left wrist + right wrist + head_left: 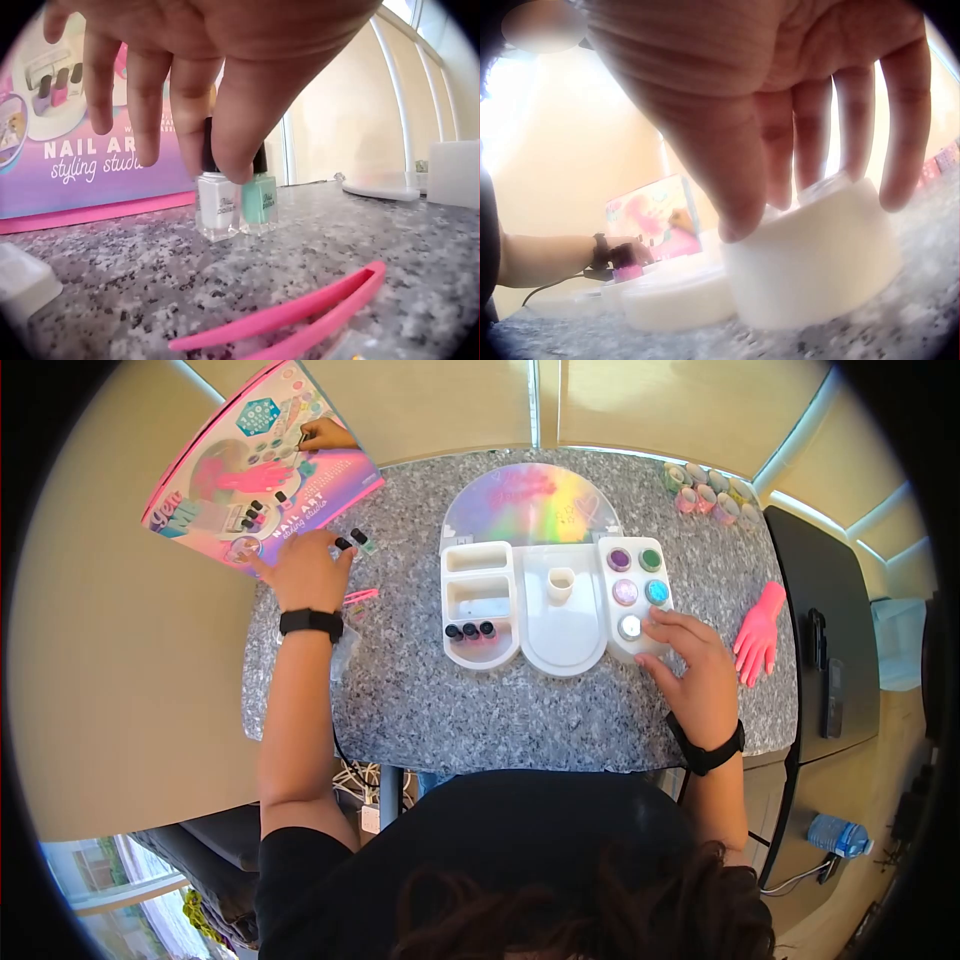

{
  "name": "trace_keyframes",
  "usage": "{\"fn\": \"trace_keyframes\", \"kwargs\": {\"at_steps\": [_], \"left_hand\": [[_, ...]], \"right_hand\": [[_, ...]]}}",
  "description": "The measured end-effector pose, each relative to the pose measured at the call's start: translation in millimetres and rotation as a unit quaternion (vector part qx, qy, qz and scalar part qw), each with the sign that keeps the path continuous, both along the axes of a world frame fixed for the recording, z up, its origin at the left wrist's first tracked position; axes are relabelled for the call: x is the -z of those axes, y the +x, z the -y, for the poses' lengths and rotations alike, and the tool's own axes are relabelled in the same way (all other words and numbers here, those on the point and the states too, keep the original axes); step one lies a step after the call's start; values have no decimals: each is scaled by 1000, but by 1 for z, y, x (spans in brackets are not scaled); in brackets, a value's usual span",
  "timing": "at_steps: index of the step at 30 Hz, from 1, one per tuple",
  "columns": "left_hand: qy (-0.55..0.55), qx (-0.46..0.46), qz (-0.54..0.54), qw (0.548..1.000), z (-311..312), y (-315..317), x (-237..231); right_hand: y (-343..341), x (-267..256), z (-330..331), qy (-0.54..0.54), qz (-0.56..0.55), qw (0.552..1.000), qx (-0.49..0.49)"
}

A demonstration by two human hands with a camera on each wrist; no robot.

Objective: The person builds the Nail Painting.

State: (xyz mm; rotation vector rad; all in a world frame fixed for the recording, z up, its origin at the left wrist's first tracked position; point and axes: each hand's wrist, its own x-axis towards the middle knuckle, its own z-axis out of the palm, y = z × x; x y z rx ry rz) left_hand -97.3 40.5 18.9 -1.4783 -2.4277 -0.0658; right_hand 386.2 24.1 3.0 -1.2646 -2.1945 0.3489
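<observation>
My left hand [306, 572] pinches the black cap of a nail polish bottle with white polish [218, 204] between thumb and index finger. Its base is right at the tabletop. Close beside it stands a mint green polish bottle [259, 202]. My right hand [705, 678] rests over the right section of a white nail studio tray [563, 650], thumb at the near rim and fingers fairly straight. Near those fingertips a white pot [629, 628] sits among purple, green, pink and blue ones. Three black-capped bottles [470, 631] lie in the tray's left section.
The nail art box [262, 470] stands behind my left hand. Pink tweezers [300, 315] lie before the bottles. A pink model hand [760, 635] lies on the right, with several small glitter jars [712, 495] behind it. A rainbow panel [530, 505] backs the tray.
</observation>
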Motion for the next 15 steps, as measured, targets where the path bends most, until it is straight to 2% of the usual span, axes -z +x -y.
{"fn": "trace_keyframes", "kwargs": {"at_steps": [2,4,6,8,11,15], "left_hand": [[89,69,3,994,19,25,-15],[182,187,94,961,33,57,-24],[152,291,166,930,55,105,-46],[104,353,202,908,67,135,-53],[84,384,157,906,71,157,-39],[73,361,138,920,71,162,-22]], "right_hand": [[0,0,0,-6,0,1000,-2],[0,1,-1,-6,-6,1000,-3],[0,2,-1,-5,-3,1000,2],[-1,1,1,-4,1,1000,8],[-2,0,2,-1,0,1000,10],[-3,0,4,4,-1,1000,18]]}}
